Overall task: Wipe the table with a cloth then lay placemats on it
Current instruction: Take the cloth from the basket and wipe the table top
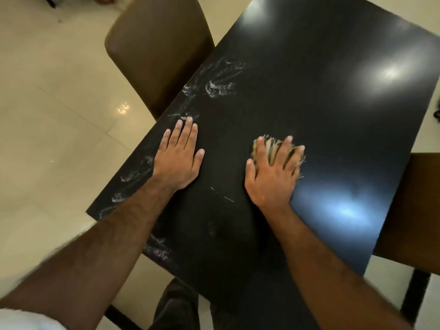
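A glossy black table [321, 96] fills the middle and right of the head view. White smears and streaks mark its left side. My left hand [178, 156] lies flat on the table near the left edge, fingers straight and together. My right hand [273, 172] presses down with spread, straight fingers on a small frayed, striped beige cloth [272, 147]. Most of the cloth is hidden under that hand; only its far part and loose threads show. No placemat is in view.
A brown padded chair [157, 51] stands against the table's left edge. Another brown chair [414, 210] sits at the right edge. Cream floor tiles [47, 115] surround the table. My dark trouser leg [176, 306] shows below the near edge.
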Demonstrator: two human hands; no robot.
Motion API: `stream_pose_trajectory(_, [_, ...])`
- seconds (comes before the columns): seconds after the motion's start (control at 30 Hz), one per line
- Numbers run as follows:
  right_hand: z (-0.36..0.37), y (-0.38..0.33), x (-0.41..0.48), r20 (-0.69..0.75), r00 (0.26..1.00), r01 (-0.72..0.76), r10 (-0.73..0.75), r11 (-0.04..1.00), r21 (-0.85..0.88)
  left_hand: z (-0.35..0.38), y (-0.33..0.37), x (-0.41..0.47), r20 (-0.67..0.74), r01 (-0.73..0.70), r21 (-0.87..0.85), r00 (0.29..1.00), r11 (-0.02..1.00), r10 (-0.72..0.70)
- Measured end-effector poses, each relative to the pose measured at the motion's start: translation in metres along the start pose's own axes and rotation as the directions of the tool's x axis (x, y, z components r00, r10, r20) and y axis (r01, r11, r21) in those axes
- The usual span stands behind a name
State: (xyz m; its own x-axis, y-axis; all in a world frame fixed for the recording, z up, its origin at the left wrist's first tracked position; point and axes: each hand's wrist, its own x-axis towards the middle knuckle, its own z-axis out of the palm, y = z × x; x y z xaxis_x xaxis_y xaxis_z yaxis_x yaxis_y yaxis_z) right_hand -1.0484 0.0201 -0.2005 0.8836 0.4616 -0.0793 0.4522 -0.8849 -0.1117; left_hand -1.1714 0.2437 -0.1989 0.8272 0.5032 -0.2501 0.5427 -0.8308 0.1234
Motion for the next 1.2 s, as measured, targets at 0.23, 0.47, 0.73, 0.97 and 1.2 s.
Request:
stream_pose_trajectory(0.23, [0.008,-0.082,0.070,-0.017,0.992,0.128,-0.128,0.992,0.010,-0.001,-0.015,0.042,-0.034,-0.052,0.002,0.998,0.999,0.052])
stream_pose_trajectory(0.47, [0.001,-0.036,0.075,0.043,0.995,0.095,-0.095,0.995,0.006,0.003,-0.016,0.046,-0.038,-0.057,0.008,0.998,0.998,0.057])
stream_pose_trajectory(0.73, [0.010,-0.120,0.234,-0.108,0.994,-0.031,0.032,0.999,0.016,0.005,-0.020,0.046,-0.023,-0.070,-0.009,0.997,0.998,0.069])
stream_pose_trajectory(0.97, [0.006,-0.142,0.126,0.052,0.945,0.318,-0.322,0.946,0.067,0.007,-0.019,0.046,-0.026,-0.095,0.004,0.995,0.995,0.095])
stream_pose_trajectory(1.2, [-0.001,-0.112,0.256,-0.051,0.998,-0.045,0.047,0.998,0.045,0.014,-0.019,0.048,-0.044,-0.070,-0.018,0.997,0.997,0.069])
